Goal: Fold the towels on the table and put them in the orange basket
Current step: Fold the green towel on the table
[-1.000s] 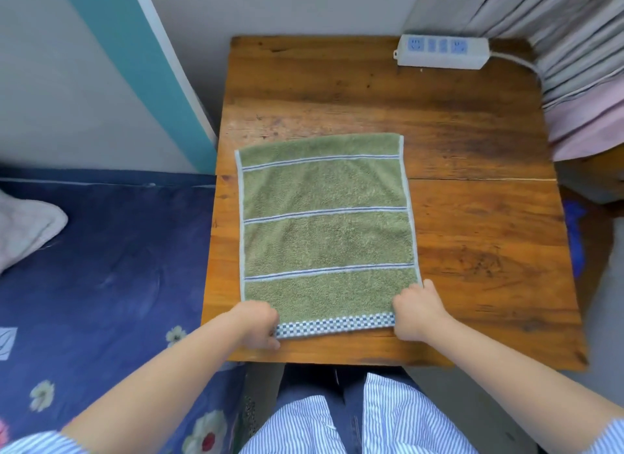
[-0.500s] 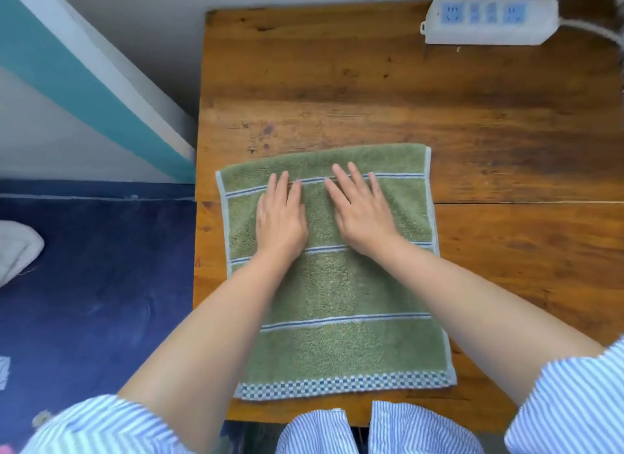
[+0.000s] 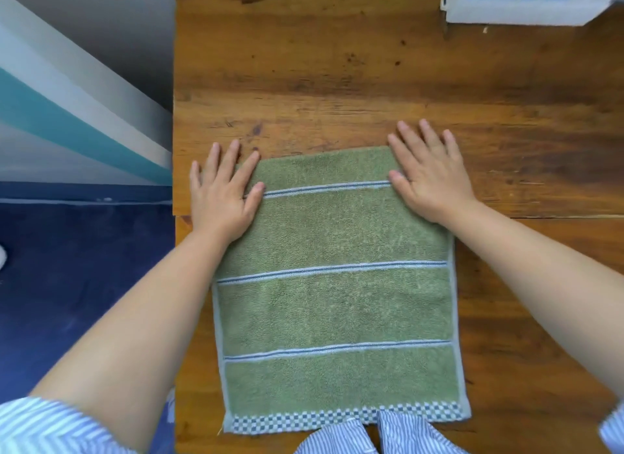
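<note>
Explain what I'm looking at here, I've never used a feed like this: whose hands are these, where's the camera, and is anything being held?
There is no machine: a person works with two bare hands, filmed by one wide-angle camera worn on their head, looking forward and down. The left hand and right hand lie flat, fingers spread, on the far corners of a green towel spread on a wooden table. Nothing is gripped; the palms only press down. The towel has pale stripes and a checkered near hem. A white power strip sits at the table's far right. The orange basket is not in view.
</note>
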